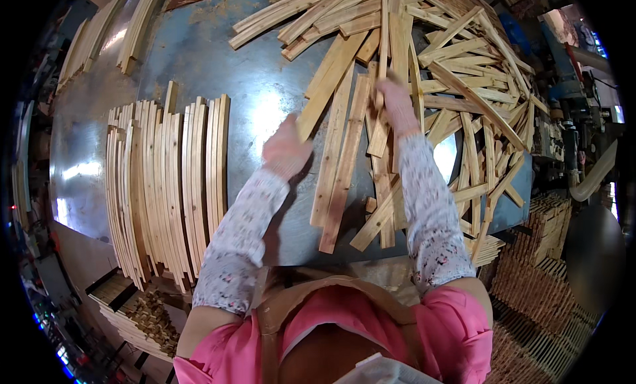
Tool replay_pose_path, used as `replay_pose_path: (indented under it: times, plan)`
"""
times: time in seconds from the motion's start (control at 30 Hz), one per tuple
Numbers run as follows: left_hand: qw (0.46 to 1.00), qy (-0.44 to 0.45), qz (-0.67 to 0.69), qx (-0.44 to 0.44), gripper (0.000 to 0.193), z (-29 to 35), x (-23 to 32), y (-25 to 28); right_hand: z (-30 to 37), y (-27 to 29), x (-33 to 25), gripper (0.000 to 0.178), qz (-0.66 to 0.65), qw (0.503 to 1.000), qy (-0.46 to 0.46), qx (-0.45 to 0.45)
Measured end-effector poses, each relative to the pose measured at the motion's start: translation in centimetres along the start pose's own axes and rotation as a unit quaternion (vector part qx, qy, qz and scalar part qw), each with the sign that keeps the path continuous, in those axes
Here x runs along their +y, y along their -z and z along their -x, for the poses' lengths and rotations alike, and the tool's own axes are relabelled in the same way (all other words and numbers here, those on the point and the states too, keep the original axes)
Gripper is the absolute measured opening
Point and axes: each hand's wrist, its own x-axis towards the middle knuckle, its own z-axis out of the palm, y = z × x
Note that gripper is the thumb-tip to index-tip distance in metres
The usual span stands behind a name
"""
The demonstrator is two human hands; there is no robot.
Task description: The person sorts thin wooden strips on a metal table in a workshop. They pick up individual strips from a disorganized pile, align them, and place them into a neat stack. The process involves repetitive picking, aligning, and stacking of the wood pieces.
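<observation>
My left hand (pixel 289 145) is closed on the near end of a wide wooden slat (pixel 329 86), which slants away to the upper right. Farther right, my right hand (pixel 397 104) is closed around the near end of a narrow wooden strip (pixel 383 36) that points away from me. Between my arms, two long boards (pixel 344 165) lie side by side at a slant on the metal table (pixel 265 73). A jumbled heap of loose wooden slats (pixel 477 79) spreads under and beyond my right hand.
Left of my left arm lies a row of wooden strips (pixel 159 185) side by side. More strips (pixel 136 30) lie at the far left. Stacked wood (pixel 536 265) stands at the lower right, beside dark machinery (pixel 570 112). Small offcuts (pixel 152 318) sit low on the left.
</observation>
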Motion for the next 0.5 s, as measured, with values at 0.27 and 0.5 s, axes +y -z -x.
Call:
replay_pose_path:
  times: [0.27, 0.5]
  plan:
    - [0.977, 0.047, -0.130, 0.165, 0.066, 24.6, -20.8, 4.9, 30.9, -11.0, 9.3, 0.086, 0.060, 0.967, 0.084, -0.233]
    - [0.936, 0.188, -0.212, 0.206, 0.074, 29.5, -30.3, 12.3, 40.6, -29.2, 7.4, 0.103, 0.343, 0.797, 0.017, -0.497]
